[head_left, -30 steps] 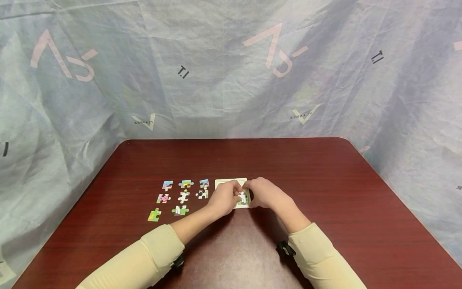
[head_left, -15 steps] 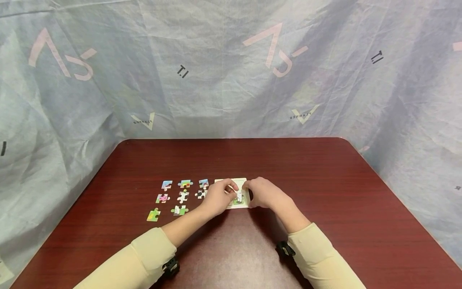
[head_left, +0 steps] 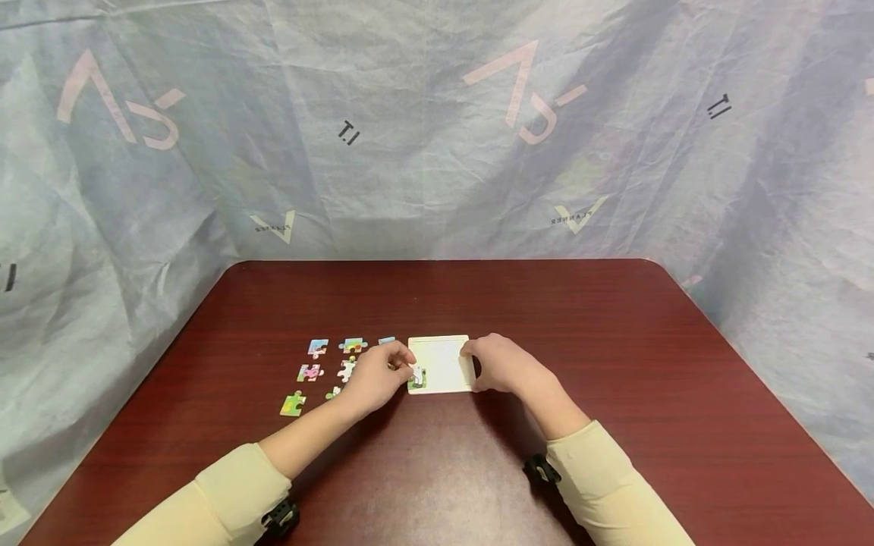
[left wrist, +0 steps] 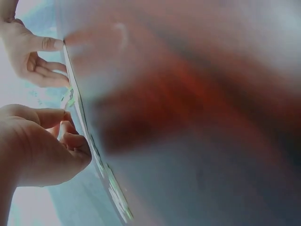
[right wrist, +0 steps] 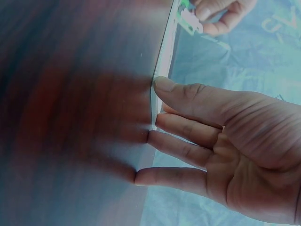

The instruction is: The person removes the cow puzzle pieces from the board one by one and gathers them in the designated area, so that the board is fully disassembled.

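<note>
Over the left end of the cream puzzle tray [head_left: 444, 364], my left hand [head_left: 375, 378] pinches a jigsaw piece [head_left: 417, 377] with white and green print between thumb and fingertips. The right wrist view shows this jigsaw piece [right wrist: 190, 20] tilted above the tray. At the other end my right hand [head_left: 504, 364] holds the tray's right edge, thumb at the near corner and forefinger farther up the side. Several of its fingertips [right wrist: 157, 136] rest down at the table surface. The bare inside of the tray shows between the hands.
Several loose jigsaw pieces lie in rows left of the tray, among them a pink one [head_left: 309, 372], a green one [head_left: 293, 404] and a blue one [head_left: 317, 346]. My left hand partly covers others. A grey cloth [head_left: 423, 152] hangs behind the dark red table [head_left: 437, 296].
My left hand has moved left across the tray with the jigsaw piece, from near its right side to its left end. My right hand has stayed at the tray's right edge.
</note>
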The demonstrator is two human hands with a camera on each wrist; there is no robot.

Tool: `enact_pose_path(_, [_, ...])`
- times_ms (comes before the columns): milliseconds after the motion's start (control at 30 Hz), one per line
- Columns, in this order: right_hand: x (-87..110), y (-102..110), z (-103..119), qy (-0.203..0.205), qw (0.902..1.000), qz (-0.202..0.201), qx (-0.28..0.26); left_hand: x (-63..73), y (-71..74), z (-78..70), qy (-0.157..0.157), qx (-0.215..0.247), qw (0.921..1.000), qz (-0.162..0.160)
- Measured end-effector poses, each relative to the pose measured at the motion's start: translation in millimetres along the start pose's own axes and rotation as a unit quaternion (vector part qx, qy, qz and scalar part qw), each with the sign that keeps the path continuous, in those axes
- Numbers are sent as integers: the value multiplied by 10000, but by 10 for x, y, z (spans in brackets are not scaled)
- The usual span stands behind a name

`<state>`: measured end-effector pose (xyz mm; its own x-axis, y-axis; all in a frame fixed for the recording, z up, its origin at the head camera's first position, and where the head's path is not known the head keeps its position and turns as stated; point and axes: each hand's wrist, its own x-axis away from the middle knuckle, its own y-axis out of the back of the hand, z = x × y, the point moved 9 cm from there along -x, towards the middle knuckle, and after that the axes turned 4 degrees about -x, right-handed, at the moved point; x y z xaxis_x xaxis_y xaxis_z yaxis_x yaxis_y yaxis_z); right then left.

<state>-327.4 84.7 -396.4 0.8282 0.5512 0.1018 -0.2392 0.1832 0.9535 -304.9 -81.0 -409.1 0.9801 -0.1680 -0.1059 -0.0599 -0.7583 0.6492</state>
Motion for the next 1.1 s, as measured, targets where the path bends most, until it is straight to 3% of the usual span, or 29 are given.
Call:
enact_pose_path(500, [34, 4, -41, 15, 10000, 35, -54, 179, 250, 253, 187, -659, 9976, -114])
enact_pose_path(767, [57, 32, -43, 99, 9999, -10, -81, 234, 328, 256, 3, -1023, 9947, -84])
enact_pose_path(1100, [54, 26, -60, -45, 10000, 58, -65, 268, 304, 262, 17, -1146, 9934, 90])
